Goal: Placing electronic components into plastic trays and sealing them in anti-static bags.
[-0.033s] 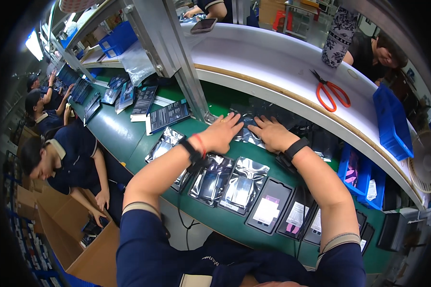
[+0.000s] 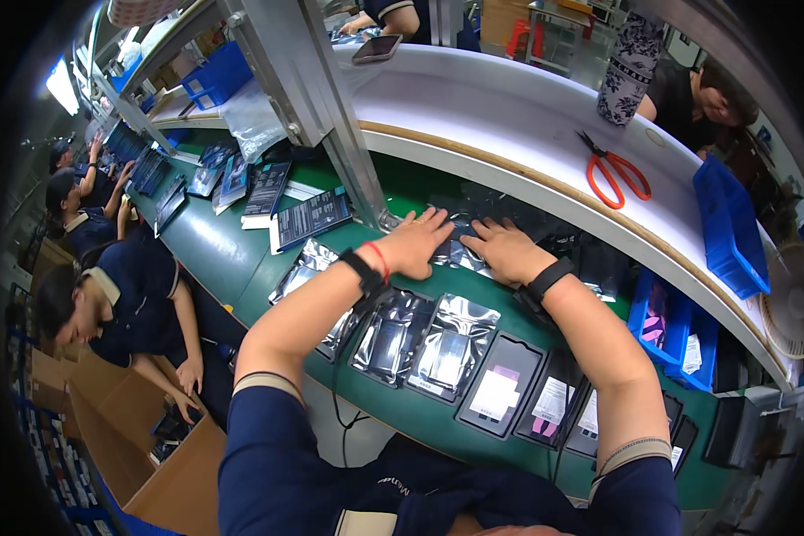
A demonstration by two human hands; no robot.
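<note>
Under the shelf, a shiny silver anti-static bag [image 2: 462,254] lies on the green bench. My left hand [image 2: 415,244] rests on its left side, fingers stretched out and pointing away from me. My right hand [image 2: 507,253] lies flat on its right side with the fingers spread. Neither hand is gripping anything, and the fingers partly cover the bag. Nearer to me is a row of filled silver bags, among them one bag [image 2: 453,347] with a white label. To its right sit black trays, one tray [image 2: 500,384] holding a white card.
Dark printed boxes [image 2: 311,220] lie to the left by a metal post [image 2: 317,98]. On the white shelf are orange-handled scissors [image 2: 614,171], a patterned bottle [image 2: 630,71], a phone [image 2: 378,49] and a blue bin [image 2: 731,232]. A co-worker [image 2: 125,313] reaches into a cardboard box [image 2: 170,478].
</note>
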